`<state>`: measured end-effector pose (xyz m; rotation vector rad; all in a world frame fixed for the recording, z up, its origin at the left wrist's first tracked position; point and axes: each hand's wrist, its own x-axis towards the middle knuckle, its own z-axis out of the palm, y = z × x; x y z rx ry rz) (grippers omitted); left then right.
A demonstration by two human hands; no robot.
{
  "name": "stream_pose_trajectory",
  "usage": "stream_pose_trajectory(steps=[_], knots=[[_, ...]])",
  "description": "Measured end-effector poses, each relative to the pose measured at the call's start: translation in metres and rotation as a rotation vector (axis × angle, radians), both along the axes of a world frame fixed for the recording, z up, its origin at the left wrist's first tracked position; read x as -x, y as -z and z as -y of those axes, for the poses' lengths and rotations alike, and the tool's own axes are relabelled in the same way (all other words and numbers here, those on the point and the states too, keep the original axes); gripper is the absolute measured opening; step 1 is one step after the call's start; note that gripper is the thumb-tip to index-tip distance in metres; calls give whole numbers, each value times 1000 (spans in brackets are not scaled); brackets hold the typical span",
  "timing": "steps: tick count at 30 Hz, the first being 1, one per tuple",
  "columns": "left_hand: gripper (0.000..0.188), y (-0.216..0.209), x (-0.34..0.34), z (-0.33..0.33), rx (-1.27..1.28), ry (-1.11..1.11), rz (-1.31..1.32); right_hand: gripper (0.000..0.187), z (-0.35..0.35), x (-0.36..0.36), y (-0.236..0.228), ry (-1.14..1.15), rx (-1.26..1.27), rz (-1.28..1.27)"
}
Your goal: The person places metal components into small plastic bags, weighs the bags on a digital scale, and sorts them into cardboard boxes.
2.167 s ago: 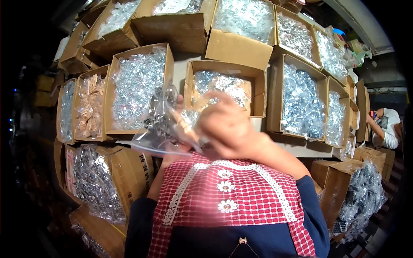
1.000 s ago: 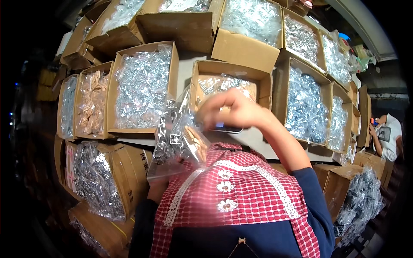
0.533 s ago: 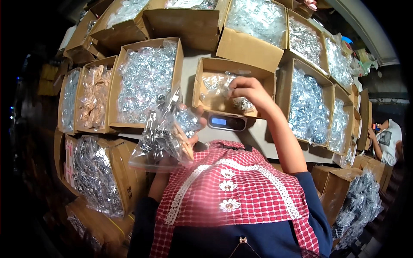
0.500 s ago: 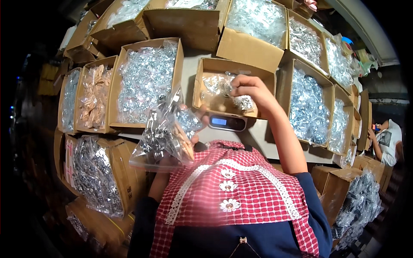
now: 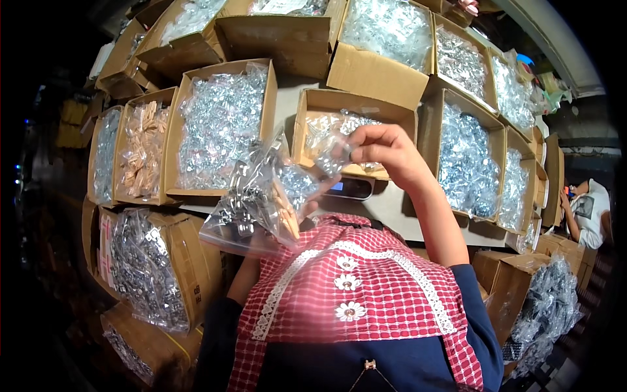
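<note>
My left hand (image 5: 312,201) is closed round a large clear zip bag (image 5: 251,202), its fingers partly hidden behind the plastic. Inside the bag are dark shiny metal pieces, tan peg-like pieces and small clear packets. Between the thumb and fingers of my right hand (image 5: 385,149) is a small clear plastic packet (image 5: 333,155), held close to the bag's upper right side. What the packet contains is too small to make out. Under the packet stands a shallow cardboard box (image 5: 408,124) with similar small packets of metal parts in it.
A small scale with a lit display (image 5: 356,188) sits at the near edge of the shallow box. Open cartons of packets stand all round: a wide carton (image 5: 222,127) and tan pieces (image 5: 142,150) leftward, another carton (image 5: 470,160) rightward. Another person (image 5: 588,212) is at far right.
My right hand has lifted the small packet up out of the shallow box and brought it left and nearer, beside the zip bag. The bag has shifted slightly in my left hand.
</note>
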<state>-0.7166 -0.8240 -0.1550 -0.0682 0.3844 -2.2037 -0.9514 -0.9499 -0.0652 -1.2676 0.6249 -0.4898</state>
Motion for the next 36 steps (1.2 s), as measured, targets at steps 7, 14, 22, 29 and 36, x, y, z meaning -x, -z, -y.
stream_pose_trajectory(steps=[7,14,22,29,36], knots=[[71,28,-8,-2,230,46,-290,21,26,15,7,178,152,-66],[61,28,-3,1,290,10,-330,50,12,14,59,-288,671,-1363],[56,34,-3,-5,215,-42,-275,27,33,50,37,-10,560,-897],[48,7,8,-6,182,-213,-153,22,30,76,36,328,-129,-183],[50,28,-4,-9,122,-18,-259,43,27,98,53,433,-465,417]])
